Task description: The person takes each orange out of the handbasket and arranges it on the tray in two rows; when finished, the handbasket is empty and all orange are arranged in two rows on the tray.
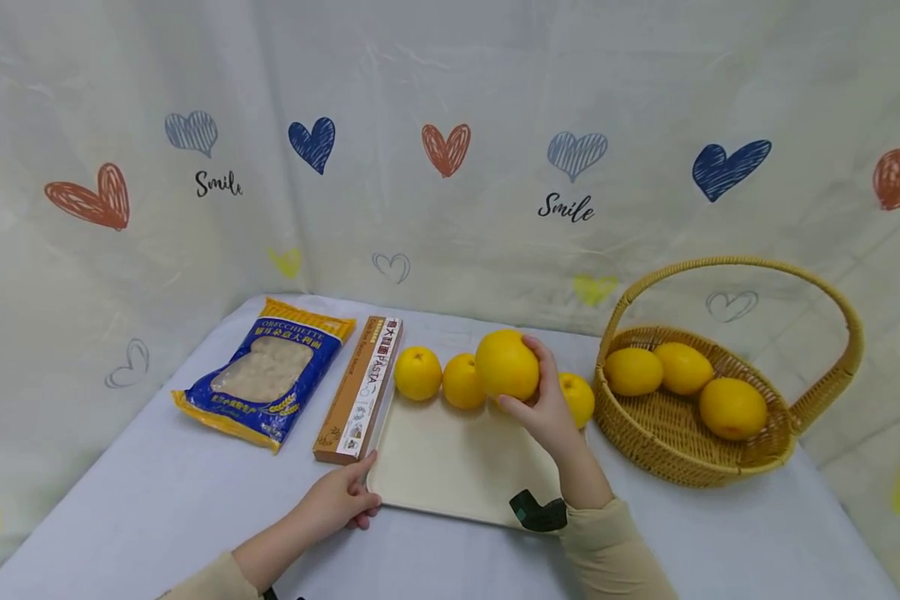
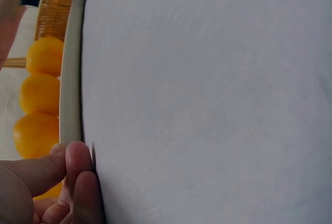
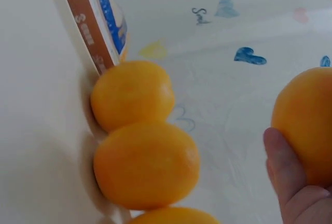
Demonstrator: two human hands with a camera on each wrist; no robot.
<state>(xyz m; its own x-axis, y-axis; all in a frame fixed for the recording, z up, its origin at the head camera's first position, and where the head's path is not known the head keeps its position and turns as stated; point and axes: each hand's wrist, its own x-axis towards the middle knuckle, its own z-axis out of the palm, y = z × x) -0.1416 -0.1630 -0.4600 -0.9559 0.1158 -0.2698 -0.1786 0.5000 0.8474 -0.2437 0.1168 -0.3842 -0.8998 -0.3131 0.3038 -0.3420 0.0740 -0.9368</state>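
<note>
My right hand [image 1: 549,410] holds a yellow-orange fruit [image 1: 506,364] above the far part of a cream tray [image 1: 457,458]; the right wrist view shows its fingers [image 3: 285,164] against the held fruit [image 3: 311,115]. Similar fruits stand in a row along the tray's far side, among them one at the left end [image 1: 417,373], one beside it [image 1: 463,382] and one partly behind my right hand [image 1: 577,400]. With thumb and fingers, my left hand [image 1: 339,500] grips the tray's near left corner; in the left wrist view this hand [image 2: 31,182] pinches the rim [image 2: 71,89].
Left of the tray lies a long pasta box [image 1: 345,408], and beyond it a blue and yellow pasta bag [image 1: 266,371]. A wicker basket [image 1: 667,454] with a tall handle stands on the right, holding three yellow fruits [image 1: 732,408]. Behind the table hangs a heart-patterned curtain [image 1: 375,217].
</note>
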